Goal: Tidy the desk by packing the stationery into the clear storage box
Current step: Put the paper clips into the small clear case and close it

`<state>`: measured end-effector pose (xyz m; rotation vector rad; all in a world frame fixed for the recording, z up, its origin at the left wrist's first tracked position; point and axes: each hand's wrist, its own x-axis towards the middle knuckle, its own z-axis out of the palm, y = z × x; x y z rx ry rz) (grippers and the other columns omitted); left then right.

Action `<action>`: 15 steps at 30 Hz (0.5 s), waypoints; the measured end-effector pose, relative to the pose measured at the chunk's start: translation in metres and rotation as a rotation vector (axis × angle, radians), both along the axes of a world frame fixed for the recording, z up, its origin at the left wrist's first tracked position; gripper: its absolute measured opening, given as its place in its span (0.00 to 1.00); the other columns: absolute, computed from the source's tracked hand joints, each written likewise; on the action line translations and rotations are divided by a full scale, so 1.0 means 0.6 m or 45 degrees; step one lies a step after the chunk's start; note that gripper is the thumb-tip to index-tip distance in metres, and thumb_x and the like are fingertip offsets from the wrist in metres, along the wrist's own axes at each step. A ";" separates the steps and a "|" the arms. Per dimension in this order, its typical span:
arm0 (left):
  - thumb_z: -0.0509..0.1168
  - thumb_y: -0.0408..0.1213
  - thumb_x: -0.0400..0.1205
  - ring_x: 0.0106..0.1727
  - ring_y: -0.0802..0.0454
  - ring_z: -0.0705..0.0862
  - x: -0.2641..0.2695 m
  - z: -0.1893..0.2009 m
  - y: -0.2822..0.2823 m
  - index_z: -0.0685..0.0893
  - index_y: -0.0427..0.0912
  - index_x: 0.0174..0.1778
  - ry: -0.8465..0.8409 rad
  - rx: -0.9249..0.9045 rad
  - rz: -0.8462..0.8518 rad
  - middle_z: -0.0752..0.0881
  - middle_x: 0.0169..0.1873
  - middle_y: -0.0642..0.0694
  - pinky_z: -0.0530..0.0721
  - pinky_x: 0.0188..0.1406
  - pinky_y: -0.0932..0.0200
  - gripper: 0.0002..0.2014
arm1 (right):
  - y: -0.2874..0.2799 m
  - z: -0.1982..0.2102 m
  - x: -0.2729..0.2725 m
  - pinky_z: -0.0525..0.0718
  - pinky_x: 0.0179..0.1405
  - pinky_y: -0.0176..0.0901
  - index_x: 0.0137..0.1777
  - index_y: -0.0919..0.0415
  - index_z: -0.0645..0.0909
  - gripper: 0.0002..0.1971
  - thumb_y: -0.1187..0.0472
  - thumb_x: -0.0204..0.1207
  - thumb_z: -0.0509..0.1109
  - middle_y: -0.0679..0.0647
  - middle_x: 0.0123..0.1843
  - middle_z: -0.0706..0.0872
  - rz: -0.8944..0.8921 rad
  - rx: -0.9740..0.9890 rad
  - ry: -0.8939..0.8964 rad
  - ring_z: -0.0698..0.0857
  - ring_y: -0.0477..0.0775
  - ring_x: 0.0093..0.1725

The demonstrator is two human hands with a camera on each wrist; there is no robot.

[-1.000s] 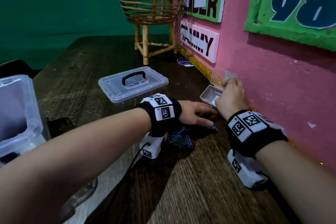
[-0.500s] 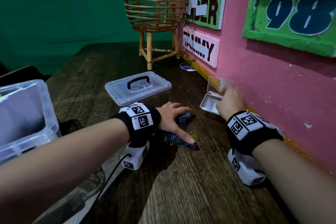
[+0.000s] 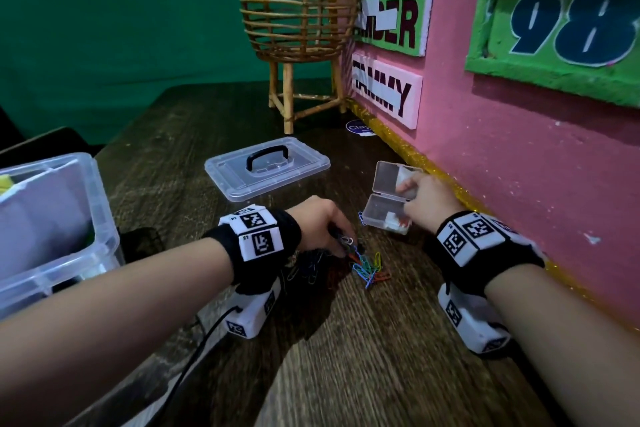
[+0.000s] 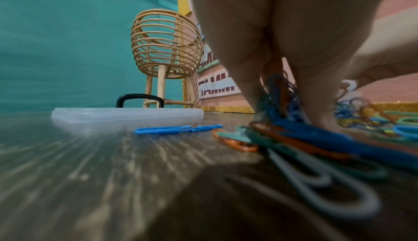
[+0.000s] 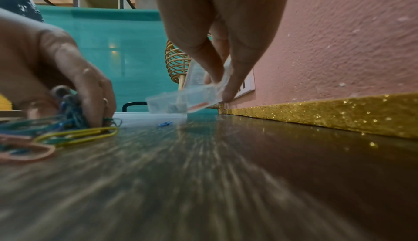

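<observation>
On the dark wooden desk [image 3: 363, 374] the left hand [image 3: 320, 227] is bunched down over a heap of coloured paper clips [image 3: 369, 267], its fingers [image 4: 316, 91] curled and pinching a tangle of them while the rest lie loose beneath and beside it. One blue clip [image 4: 178, 129] sits apart, nearer the flat clear lid [image 3: 266, 166] with the black handle.

The right hand [image 3: 427, 204], close to the pink wall [image 3: 519, 149], grips a small clear hinged case [image 3: 389, 204] between thumb and fingers [image 5: 235, 76]; the case stands open and is lifted at a tilt off the desk. Something white and reddish lies inside it, though the blur makes it hard to say what.

The clear storage box [image 3: 69, 236] stands at the far left edge, well apart from both hands, lid off. A rattan basket stand [image 3: 298, 14] sits at the back by the wall.
</observation>
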<state>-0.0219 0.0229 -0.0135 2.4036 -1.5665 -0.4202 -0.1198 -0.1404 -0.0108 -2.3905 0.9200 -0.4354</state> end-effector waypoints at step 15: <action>0.71 0.25 0.73 0.50 0.53 0.84 -0.018 0.014 -0.063 0.89 0.38 0.50 -0.050 -0.779 0.063 0.89 0.48 0.42 0.72 0.47 0.79 0.11 | 0.014 0.004 0.000 0.80 0.54 0.42 0.63 0.51 0.82 0.23 0.69 0.69 0.68 0.57 0.57 0.87 0.335 -0.003 0.063 0.84 0.58 0.58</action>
